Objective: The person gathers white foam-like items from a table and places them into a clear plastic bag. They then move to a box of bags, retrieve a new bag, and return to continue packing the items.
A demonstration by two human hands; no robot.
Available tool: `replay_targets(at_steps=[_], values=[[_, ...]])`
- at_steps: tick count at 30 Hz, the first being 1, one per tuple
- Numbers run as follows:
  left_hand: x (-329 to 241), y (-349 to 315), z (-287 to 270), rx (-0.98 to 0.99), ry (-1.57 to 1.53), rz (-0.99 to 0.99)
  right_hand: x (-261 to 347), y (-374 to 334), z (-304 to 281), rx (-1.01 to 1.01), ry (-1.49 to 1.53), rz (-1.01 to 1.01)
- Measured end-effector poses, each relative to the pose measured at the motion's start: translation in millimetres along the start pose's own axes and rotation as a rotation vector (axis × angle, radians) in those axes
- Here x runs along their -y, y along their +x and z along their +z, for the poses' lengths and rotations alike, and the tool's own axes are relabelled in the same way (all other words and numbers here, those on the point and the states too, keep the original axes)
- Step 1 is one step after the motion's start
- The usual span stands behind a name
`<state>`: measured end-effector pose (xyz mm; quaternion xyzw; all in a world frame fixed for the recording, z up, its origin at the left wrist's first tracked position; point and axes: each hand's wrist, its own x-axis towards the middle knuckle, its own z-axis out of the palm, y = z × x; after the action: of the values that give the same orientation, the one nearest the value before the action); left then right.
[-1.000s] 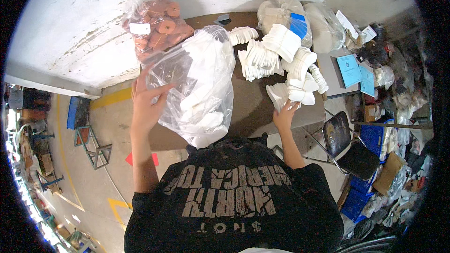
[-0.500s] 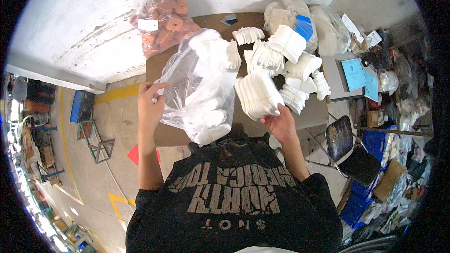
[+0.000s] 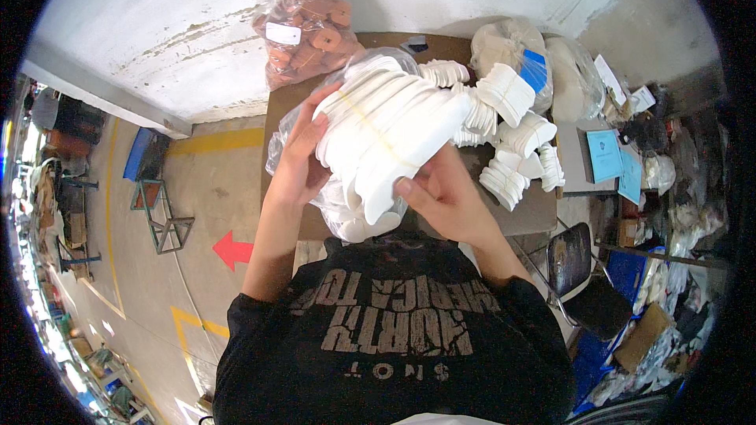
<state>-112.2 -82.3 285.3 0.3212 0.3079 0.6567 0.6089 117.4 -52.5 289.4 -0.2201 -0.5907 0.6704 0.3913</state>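
Note:
Between my two hands I hold up a bundle of white insole-shaped foam pieces (image 3: 386, 130), bound by a thin yellowish band. My left hand (image 3: 303, 149) grips its left end, fingers behind and along the edge. The lower right end lies in my right hand (image 3: 449, 193), its thumb on the front face. Beneath the bundle is a clear plastic bag (image 3: 358, 225) of similar white pieces, largely hidden by it. To the right on the brown table (image 3: 512, 223), several more white bundles (image 3: 524, 134) lie in a loose pile.
A clear bag of orange-brown pieces (image 3: 311, 39) leans on the wall at the back left. Two plastic bags (image 3: 571, 79) stand at the back right, near blue booklets (image 3: 603, 156) on a grey surface. A dark chair (image 3: 579, 267) stands right of the table; a metal frame (image 3: 161, 216) is on the left floor.
My right hand has lifted the bundle from the table and carried it left over the plastic bag. My left hand has let go of the bag and taken hold of the bundle.

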Motion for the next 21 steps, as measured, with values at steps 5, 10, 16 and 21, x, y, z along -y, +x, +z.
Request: replay_targets(at_steps=[5,10,16,21], values=[[-18.9,1.4,-12.2,-0.295,0.215,-0.104,40.5,37.5,-14.5,-0.024,-1.186,-0.550],[-43.7,-15.9,-14.1,-0.377,0.415,-0.150,20.5,72.3,-1.7,0.356,-1.353,-0.591],[-42.9,-19.0,-80.7,-0.502,1.642,0.366,-14.7,113.8,-14.9,0.281,-0.667,-0.202],[18.0,-8.1,-132.4,-0.417,1.461,-0.192,-44.3,150.7,-30.2,0.505,-0.784,0.019]])
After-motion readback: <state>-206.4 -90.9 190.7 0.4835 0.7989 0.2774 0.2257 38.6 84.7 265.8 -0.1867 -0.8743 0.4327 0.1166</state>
